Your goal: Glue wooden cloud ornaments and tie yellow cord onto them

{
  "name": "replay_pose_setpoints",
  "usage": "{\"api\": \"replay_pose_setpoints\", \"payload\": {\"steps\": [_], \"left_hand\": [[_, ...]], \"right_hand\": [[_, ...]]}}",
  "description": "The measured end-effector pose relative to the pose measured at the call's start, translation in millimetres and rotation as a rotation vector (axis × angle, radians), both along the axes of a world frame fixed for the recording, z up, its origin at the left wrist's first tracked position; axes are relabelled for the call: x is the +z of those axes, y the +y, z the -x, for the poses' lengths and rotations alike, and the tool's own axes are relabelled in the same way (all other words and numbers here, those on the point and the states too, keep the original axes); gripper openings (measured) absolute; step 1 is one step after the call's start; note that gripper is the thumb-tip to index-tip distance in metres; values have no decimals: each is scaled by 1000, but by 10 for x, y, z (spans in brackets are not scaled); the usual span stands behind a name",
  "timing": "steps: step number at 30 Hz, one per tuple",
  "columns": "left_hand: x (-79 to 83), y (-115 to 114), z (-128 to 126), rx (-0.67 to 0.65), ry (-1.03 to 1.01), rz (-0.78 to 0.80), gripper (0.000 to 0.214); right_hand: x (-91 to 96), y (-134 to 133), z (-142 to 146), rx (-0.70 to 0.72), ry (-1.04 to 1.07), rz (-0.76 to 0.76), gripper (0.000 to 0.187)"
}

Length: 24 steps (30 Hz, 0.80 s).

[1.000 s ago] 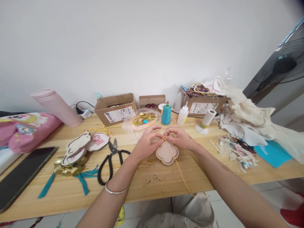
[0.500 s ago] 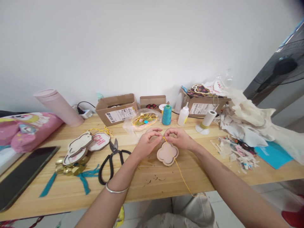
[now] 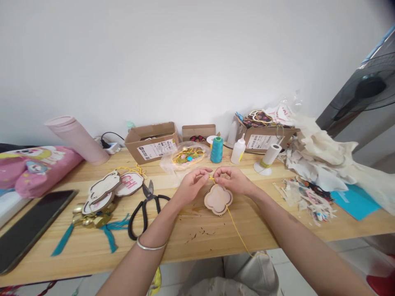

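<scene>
A pale wooden cloud-shaped plaque (image 3: 217,200) lies flat on the table, just below my fingertips. Yellow cord (image 3: 237,228) runs from its top across its face and down over the table's front edge. My left hand (image 3: 194,184) pinches the cord at the plaque's top from the left. Opposite it, my right hand (image 3: 231,181) pinches the same cord, fingertips close to the left ones. The exact knot or loop between the fingers is too small to make out. Black-handled scissors (image 3: 145,207) lie partly open left of my left forearm.
Behind my hands stand a teal thread spool (image 3: 217,150), a white squeeze bottle (image 3: 238,150) and a bag of cords (image 3: 185,157). Cardboard boxes (image 3: 151,142) line the wall. Plaques with bells and teal tassels (image 3: 109,236) lie left; fabric scraps (image 3: 311,199) lie right.
My fingertips have shifted slightly at the cord, and a small yellow loop now shows between them. The plaque stays almost in place.
</scene>
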State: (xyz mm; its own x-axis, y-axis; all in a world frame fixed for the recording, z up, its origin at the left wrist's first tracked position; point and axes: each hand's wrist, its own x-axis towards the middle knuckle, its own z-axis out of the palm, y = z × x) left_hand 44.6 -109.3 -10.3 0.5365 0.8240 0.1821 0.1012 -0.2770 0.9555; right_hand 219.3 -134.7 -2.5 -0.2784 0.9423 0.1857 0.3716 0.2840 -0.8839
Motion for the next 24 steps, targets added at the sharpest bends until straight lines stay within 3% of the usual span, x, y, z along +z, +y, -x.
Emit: {"api": "replay_pose_setpoints", "payload": {"steps": [7, 15, 20, 24], "left_hand": [[-33, -25, -30, -105, -202, 311, 24], [46, -72, -53, -44, -66, 128, 24], [294, -71, 25, 53, -468, 376, 33], [387, 110, 274, 337, -768, 314, 40]], "right_hand": [[-9, 11, 11, -6, -4, 19, 10], [4, 11, 12, -13, -4, 14, 8], [11, 13, 17, -36, 26, 64, 7], [-27, 34, -11, -87, 33, 89, 5]]}}
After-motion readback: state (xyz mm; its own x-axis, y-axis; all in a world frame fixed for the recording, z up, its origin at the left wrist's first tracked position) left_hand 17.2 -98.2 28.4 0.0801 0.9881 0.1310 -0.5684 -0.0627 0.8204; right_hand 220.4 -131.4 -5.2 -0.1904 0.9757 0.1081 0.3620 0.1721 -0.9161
